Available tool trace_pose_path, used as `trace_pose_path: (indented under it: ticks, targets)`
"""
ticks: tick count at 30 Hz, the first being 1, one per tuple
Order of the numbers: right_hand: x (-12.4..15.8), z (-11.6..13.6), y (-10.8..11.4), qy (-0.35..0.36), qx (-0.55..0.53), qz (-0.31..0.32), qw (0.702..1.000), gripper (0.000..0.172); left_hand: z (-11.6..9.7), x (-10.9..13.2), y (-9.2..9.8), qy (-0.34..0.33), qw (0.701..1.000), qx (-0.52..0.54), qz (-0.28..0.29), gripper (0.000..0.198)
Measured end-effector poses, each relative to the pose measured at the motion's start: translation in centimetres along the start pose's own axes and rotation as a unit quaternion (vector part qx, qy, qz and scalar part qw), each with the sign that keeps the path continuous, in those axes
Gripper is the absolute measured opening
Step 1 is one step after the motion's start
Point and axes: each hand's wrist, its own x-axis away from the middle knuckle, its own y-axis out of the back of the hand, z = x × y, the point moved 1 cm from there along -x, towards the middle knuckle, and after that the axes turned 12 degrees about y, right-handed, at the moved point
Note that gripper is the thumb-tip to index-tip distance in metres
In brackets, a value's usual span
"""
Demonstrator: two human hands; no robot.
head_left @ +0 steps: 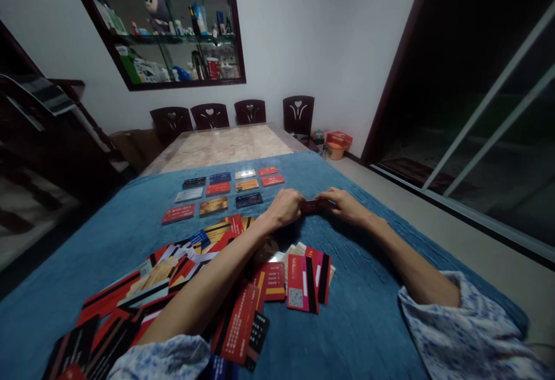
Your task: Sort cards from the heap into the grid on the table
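Between my two hands is a dark red card (311, 207), perhaps a small stack, just above the blue cloth. My left hand (284, 205) is closed on its left end, and the fingers of my right hand (343, 203) pinch its right end. To the left lie cards in rows, among them a gold card (214, 206), a dark blue card (248, 199) and a red card (273, 180). Under and around my left forearm spreads a loose heap of mixed cards (234, 322), partly hidden by the arm. Pink-and-red cards with black stripes (302, 283) overlap nearer me.
A blue cloth (364, 305) covers the near part of the long table, whose bare marble-like top (229, 143) shows beyond. Several dark chairs (298, 114) stand at the far end. On the floor to the right are a bucket (336, 150) and a red box (339, 138).
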Motion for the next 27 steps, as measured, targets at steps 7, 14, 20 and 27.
trace_pose_path:
  ticks: [7, 14, 20, 27]
  targets:
    - [0.0, 0.5, -0.6, -0.039, 0.037, -0.028, 0.998, 0.027, 0.2, -0.1, -0.2, 0.040, 0.999, -0.014, -0.025, 0.033]
    - [-0.1, 1.0, -1.1, -0.054, 0.069, -0.008, 0.996, 0.041, -0.3, 0.2, -0.6, 0.069, 0.995, -0.075, -0.009, 0.024]
    - [-0.1, 1.6, -0.9, -0.028, 0.093, 0.024, 0.995, 0.044, -0.6, 0.8, -1.3, 0.080, 0.991, -0.105, 0.007, 0.034]
    - [-0.2, 1.8, -1.1, -0.048, 0.134, 0.041, 0.989, 0.049, -0.6, 0.8, -1.7, 0.093, 0.991, -0.099, 0.015, 0.035]
